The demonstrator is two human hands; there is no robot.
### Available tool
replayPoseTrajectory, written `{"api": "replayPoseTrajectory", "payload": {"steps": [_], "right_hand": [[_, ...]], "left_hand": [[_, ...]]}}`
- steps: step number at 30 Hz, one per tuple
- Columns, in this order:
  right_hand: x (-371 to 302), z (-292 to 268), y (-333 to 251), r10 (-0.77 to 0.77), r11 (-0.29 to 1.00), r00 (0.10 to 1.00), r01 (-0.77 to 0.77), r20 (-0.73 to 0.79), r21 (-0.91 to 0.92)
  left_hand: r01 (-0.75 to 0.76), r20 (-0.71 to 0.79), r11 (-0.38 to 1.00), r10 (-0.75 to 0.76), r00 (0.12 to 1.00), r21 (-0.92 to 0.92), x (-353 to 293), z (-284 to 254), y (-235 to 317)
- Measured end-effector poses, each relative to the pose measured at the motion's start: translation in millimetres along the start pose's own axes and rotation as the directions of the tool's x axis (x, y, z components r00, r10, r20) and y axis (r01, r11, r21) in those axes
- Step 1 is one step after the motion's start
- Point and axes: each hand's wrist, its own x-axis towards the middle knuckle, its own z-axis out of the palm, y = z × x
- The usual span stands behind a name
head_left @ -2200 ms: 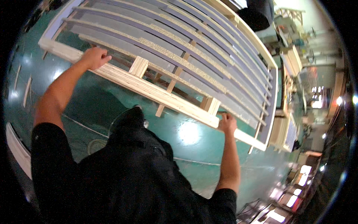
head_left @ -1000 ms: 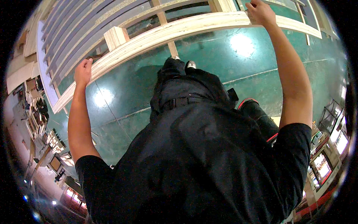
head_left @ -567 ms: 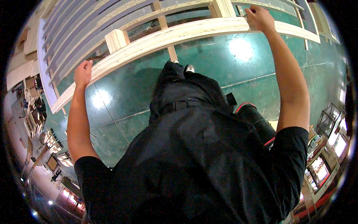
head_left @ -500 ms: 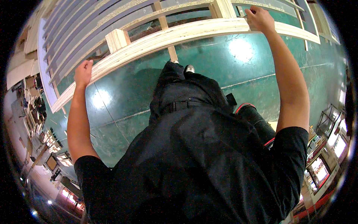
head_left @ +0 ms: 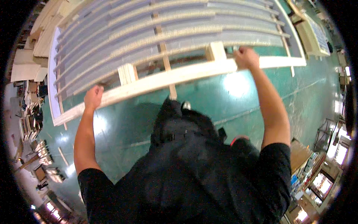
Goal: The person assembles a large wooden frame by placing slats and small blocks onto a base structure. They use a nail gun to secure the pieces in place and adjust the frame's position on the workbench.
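Observation:
A large pale wooden frame with long slats (head_left: 179, 34) across grey panels stretches out in front of me. Its near rail (head_left: 167, 76) is a thick plywood-like beam running from left to right. Around the left part of that rail my left hand (head_left: 93, 98) is closed, fingers curled over the far side. My right hand (head_left: 247, 58) grips the same rail toward its right end; its fingertips are partly hidden. Between my hands, two short wood blocks stand against the rail's inner side, a left block (head_left: 127, 74) and a right block (head_left: 216, 51).
Narrow wooden strips (head_left: 165, 59) run crosswise beneath the slats. Stacked boards (head_left: 28, 65) lie at the far left, and wood pieces (head_left: 44, 153) sit on the left floor. A cluttered bench (head_left: 300, 158) stands at right. The green floor (head_left: 238, 108) reflects lights.
My view has shifted, so the frame sits lower in the picture and more slats show. Both hands keep their hold on the rail and appear slightly closer together.

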Motion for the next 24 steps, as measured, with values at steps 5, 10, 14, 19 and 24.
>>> {"api": "replayPoseTrajectory", "payload": {"steps": [5,10,14,19,24], "right_hand": [[8,12,17,-0.126,0.991,0.984,0.131,-0.124,0.035],[9,16,15,-0.139,0.989,0.976,0.145,-0.170,0.025],[5,11,12,-0.139,0.989,0.976,0.146,-0.165,0.032],[3,9,12,-0.177,0.980,0.963,0.192,-0.206,0.056],[-1,3,8,-0.157,0.984,0.971,0.169,-0.182,0.053]], "left_hand": [[0.061,-0.018,0.997,-0.062,0.998,-0.038,-1,-8,16],[0.066,-0.008,0.998,-0.066,0.998,0.008,-8,-11,17],[0.101,0.009,0.995,-0.101,0.995,0.015,-8,-15,22],[0.094,0.000,0.996,-0.094,0.996,0.009,-7,-16,23],[0.099,0.015,0.995,-0.099,0.995,0.004,-9,-19,27]]}}
